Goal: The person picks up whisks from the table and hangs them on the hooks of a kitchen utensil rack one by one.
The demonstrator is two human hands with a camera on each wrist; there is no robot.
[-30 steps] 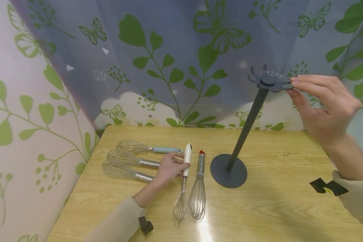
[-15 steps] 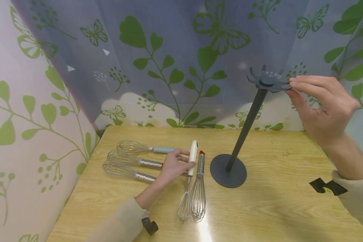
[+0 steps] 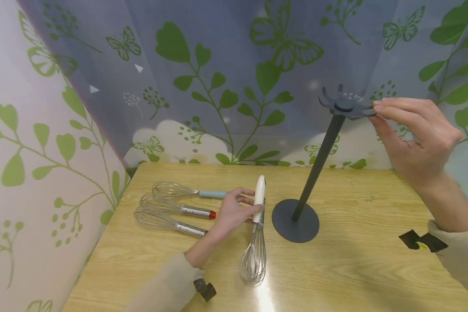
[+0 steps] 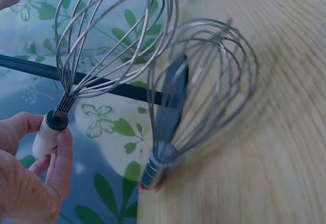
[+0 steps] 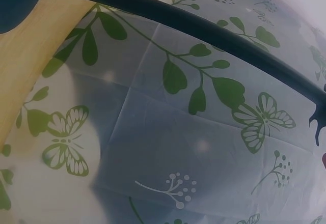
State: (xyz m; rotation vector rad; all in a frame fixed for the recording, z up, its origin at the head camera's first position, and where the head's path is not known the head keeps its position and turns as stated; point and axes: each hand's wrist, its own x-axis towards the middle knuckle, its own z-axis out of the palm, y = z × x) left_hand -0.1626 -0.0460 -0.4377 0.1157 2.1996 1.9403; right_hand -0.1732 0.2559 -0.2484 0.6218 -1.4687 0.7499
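My left hand (image 3: 235, 211) grips the handle of a white-handled whisk (image 3: 260, 190), raised off the table in the left wrist view. A steel-handled whisk (image 4: 162, 158) with a red tip lies on the table beneath it, largely covered by it in the head view. Up on the right, my right hand (image 3: 425, 134) pinches one prong of a dark grey utensil stand (image 3: 320, 167) between thumb and fingers. The stand is upright on its round base, just right of the whisks. In the right wrist view the stand's pole (image 5: 204, 28) shows; the right hand is almost wholly outside it.
On the left of the wooden table (image 3: 355, 260) lie a whisk with a light blue handle (image 3: 212, 194) and two steel-handled whisks, one with a red end (image 3: 212, 214). A leaf-patterned cloth (image 3: 226, 130) hangs behind the table.
My left hand has carried the white-handled whisk to the right, from beside the red-tipped whisk to over it. My right hand keeps its hold on the stand, nearly still.
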